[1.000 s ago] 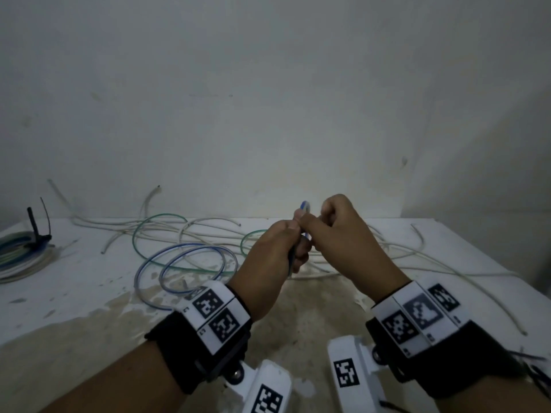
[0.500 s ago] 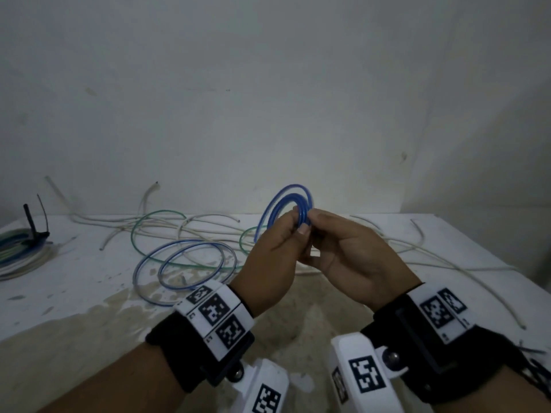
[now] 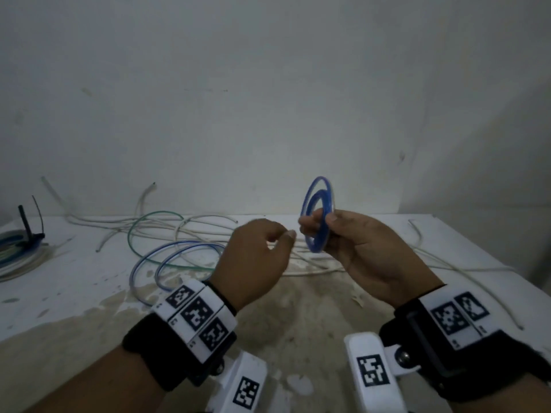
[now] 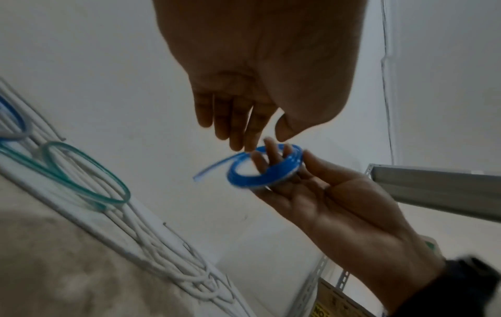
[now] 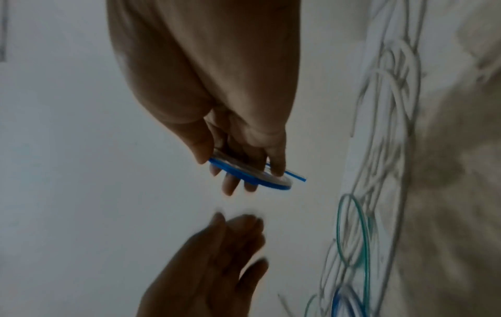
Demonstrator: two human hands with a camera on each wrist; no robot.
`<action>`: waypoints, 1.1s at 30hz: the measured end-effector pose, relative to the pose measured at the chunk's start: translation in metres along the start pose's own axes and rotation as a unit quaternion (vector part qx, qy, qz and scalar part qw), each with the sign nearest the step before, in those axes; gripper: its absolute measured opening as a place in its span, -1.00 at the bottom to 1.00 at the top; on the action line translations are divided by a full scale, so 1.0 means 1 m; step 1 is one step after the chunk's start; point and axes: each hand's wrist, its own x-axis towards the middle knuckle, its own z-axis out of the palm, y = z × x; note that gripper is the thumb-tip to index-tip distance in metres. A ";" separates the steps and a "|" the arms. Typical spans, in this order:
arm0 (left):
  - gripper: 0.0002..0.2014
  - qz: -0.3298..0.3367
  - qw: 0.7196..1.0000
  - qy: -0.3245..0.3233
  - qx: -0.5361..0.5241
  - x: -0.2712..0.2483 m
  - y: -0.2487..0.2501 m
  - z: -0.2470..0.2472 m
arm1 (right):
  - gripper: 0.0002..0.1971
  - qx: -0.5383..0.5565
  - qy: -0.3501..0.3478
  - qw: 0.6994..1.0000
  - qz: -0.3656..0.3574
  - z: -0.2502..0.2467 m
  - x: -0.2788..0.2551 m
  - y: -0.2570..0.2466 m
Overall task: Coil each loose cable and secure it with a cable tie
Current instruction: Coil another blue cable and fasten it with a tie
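Observation:
A small blue cable coil (image 3: 317, 248) stands upright in the air above the table. My right hand (image 3: 317, 222) holds it alone, with fingers through the ring and the thumb on its rim. One loose end (image 4: 214, 166) sticks out of the coil (image 4: 244, 182). My left hand (image 3: 280, 238) hovers just left of the coil, apart from it, with relaxed fingers (image 4: 236, 128) holding nothing. No cable tie shows on this coil.
A blue-clear cable (image 3: 179, 251) lies in loops on the stained white table (image 3: 59, 293), with a green cable (image 3: 155, 214) and several white cables (image 3: 298, 272). At the far left lies a coiled bundle (image 3: 18, 254) with a black cable tie (image 3: 28, 225). A wall stands close behind.
Both hands pinched the blue coil together before. Now my left hand has let go and drawn back to the left, while my right hand keeps the coil and has shifted right.

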 end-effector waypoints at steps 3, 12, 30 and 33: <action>-0.85 -0.032 0.997 0.063 -0.012 0.012 -0.011 -0.012 | -0.78 -0.036 -0.028 0.999 0.009 -0.005 -0.009 -0.017; -0.80 -0.001 0.994 -0.020 -0.108 0.027 -0.009 0.001 | -0.70 0.025 -0.123 0.992 0.034 0.006 -0.027 -0.036; -0.79 0.229 0.968 -0.098 -0.032 -0.004 -0.018 0.009 | -0.66 0.203 -0.011 0.979 0.003 -0.004 -0.013 -0.040; -0.72 0.247 0.968 -0.023 0.034 -0.005 -0.019 0.009 | -0.66 0.206 -0.004 0.978 0.005 -0.004 -0.012 -0.040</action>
